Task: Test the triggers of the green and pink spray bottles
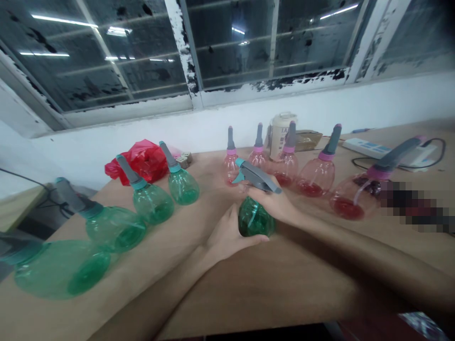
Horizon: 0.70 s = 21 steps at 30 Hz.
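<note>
A green spray bottle (256, 219) with a grey and teal trigger head stands on the table in front of me, some dark green liquid inside. My left hand (227, 234) wraps round the lower part of its body, thumb along the near side. Just under the trigger head, my right hand (272, 199) grips the neck; its fingertips are partly hidden behind the bottle. Several more green spray bottles (152, 203) stand in a row to the left. On the right is a row of pink spray bottles (316, 177) with red liquid.
A red plastic bag (145, 161) lies at the back left. Behind the pink bottles stand a cream canister (280, 137) and a brown packet (308, 140). A white power strip (369, 148) with a black cable lies at the back right, below the window wall.
</note>
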### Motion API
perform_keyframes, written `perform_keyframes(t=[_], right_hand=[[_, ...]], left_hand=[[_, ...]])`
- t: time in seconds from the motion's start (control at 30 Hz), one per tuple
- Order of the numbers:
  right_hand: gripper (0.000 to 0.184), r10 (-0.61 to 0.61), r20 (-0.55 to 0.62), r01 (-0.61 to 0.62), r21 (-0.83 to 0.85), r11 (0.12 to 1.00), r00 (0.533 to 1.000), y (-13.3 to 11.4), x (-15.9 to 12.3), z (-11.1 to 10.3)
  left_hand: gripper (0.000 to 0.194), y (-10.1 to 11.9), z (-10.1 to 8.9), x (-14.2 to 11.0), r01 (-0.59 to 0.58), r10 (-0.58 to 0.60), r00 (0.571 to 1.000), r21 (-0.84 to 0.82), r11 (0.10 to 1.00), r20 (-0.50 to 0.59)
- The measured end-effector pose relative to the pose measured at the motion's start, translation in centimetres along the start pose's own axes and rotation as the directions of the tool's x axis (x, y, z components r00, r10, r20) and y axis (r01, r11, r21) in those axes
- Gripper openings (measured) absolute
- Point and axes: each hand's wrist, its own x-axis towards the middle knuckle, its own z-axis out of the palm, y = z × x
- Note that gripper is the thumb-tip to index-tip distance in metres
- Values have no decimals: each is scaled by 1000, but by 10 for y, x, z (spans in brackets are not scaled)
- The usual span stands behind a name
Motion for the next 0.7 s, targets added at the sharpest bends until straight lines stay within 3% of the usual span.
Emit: perform_keyframes(t=[0.2, 0.37, 0.5, 0.7], right_hand=[[28, 4, 96, -5, 9, 1000, 995, 1, 0, -3], [28, 37, 99, -34, -25, 999, 994, 1, 0, -6], [30, -14, 149, 10, 31, 999, 989, 3, 2, -6], [21, -34, 126, 26, 66, 997, 991, -1, 3, -4]], left_hand=[[83, -2, 2, -1, 25, -25, 1000, 3, 1000, -11], [80, -2, 2, -1, 40, -40, 999, -3, 999, -5], [81, -2, 1, -1, 49, -49, 999, 3, 999, 1], [83, 1, 1, -3, 63, -62, 998, -7, 998, 20]])
